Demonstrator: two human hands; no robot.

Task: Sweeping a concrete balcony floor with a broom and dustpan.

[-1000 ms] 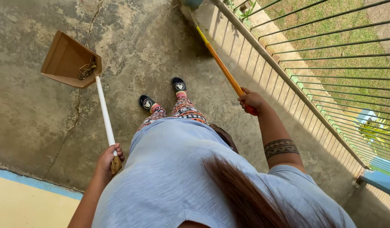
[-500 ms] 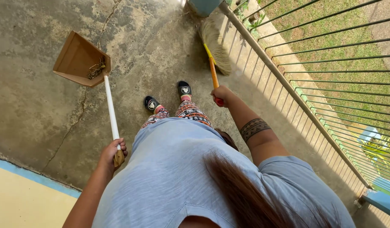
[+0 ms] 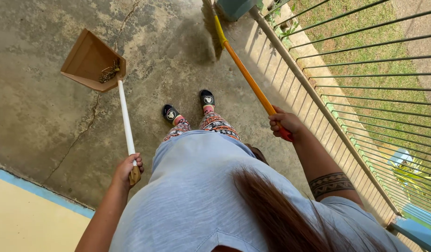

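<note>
Left hand point(image 3: 127, 168): fingers closed round the near end of the dustpan's white handle.
Dustpan point(image 3: 91, 60): brown, far left on the concrete floor point(image 3: 47, 116), bits of debris inside.
Right hand point(image 3: 284, 123): gripping the orange broom point(image 3: 247, 77), near the railing point(image 3: 318, 100); bristles far ahead.

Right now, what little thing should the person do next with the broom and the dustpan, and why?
Probably lower the dustpan flat onto the concrete floor. The left hand holds it tilted by its white handle, with some debris already inside, while the right hand reaches the broom out toward the railing; sweepings need a pan on the ground.
</note>
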